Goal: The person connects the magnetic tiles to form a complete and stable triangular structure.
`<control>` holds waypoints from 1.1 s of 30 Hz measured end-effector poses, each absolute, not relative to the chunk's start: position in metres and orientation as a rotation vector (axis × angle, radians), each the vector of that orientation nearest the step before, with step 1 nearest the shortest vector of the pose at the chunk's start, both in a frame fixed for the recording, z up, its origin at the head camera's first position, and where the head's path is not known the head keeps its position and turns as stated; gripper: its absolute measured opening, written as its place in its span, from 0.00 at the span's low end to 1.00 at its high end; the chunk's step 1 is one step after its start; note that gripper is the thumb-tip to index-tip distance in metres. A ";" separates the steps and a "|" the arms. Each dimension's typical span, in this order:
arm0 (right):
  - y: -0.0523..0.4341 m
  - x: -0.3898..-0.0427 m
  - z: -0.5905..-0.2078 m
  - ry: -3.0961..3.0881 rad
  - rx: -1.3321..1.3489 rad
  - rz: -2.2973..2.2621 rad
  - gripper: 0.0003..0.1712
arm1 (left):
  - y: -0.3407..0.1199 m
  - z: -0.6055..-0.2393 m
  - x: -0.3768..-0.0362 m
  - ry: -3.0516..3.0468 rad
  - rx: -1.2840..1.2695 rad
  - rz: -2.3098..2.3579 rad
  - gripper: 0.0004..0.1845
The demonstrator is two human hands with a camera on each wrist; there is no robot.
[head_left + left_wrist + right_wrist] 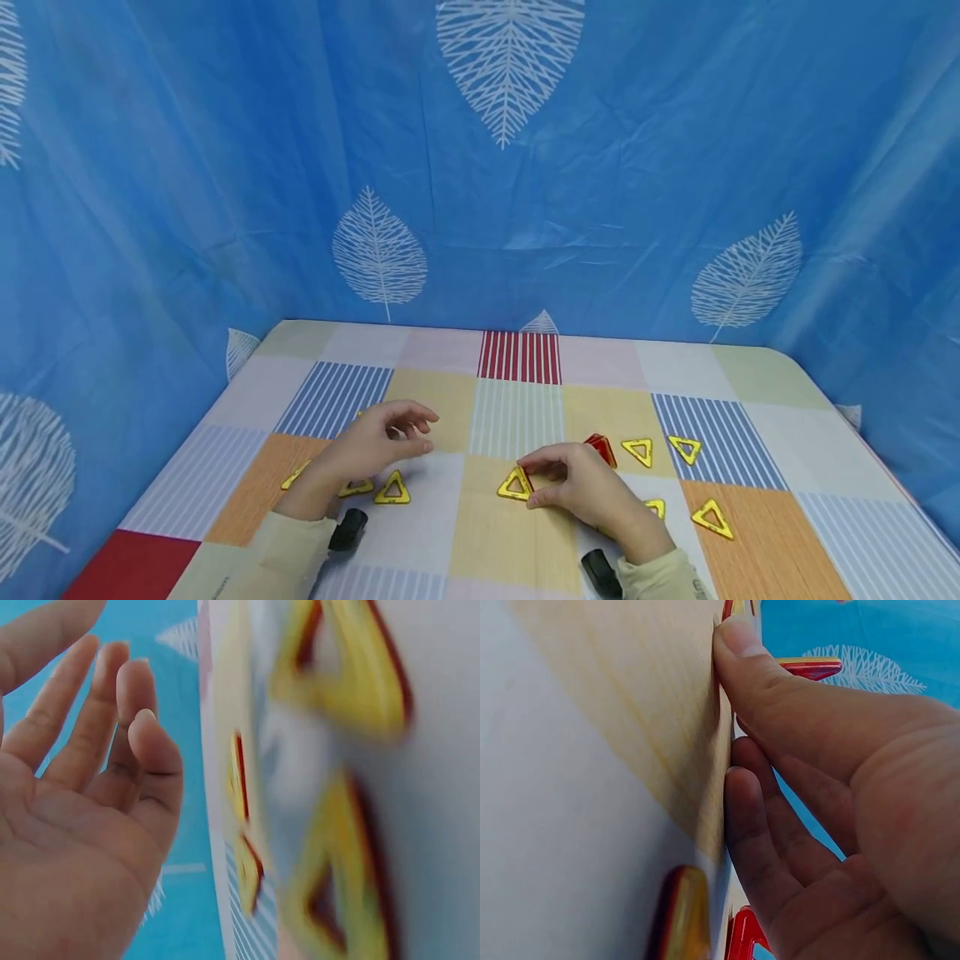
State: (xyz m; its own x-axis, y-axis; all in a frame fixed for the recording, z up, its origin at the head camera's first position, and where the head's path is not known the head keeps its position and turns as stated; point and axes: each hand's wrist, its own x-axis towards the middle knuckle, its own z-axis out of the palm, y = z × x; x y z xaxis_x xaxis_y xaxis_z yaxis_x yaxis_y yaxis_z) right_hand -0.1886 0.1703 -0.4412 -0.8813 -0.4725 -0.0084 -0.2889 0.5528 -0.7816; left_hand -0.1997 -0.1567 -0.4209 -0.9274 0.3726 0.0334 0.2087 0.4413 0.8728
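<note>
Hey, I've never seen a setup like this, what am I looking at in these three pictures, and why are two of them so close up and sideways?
There is no machine here: a person works with two bare hands. The wide picture comes from a camera on the person's head, looking down at a table with a checked cloth. The two close pictures come from cameras strapped to each wrist, so they look tilted and blurred.

Flat yellow triangles lie scattered on the cloth, such as one near the left hand and several to the right.

The left hand hovers with relaxed fingers and holds nothing. The right hand rests on the cloth; its fingertips touch a yellow triangle. A red piece lies just beyond it.
</note>
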 end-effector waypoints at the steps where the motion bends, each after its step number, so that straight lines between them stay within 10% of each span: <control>1: 0.171 -0.188 -0.442 2.569 -0.643 -1.236 0.21 | -0.163 -0.422 -0.202 2.537 0.485 1.501 0.17; 12: 0.170 -0.190 -0.442 2.577 -0.651 -1.232 0.21 | -0.216 -0.422 -0.226 2.742 -0.104 1.261 0.22; 33: 0.169 -0.189 -0.443 2.579 -0.645 -1.224 0.21 | -0.230 -0.428 -0.230 2.490 -0.206 1.292 0.25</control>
State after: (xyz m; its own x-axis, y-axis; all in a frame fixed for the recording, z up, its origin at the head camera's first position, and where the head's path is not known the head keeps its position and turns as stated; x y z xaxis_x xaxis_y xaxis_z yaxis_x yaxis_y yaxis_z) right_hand -0.1895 0.1695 -0.4427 -0.8808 -0.4735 -0.0057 -0.2949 0.5580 -0.7757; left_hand -0.2305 -0.2302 -0.4284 -0.9361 0.0219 -0.3511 -0.2745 0.5787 0.7679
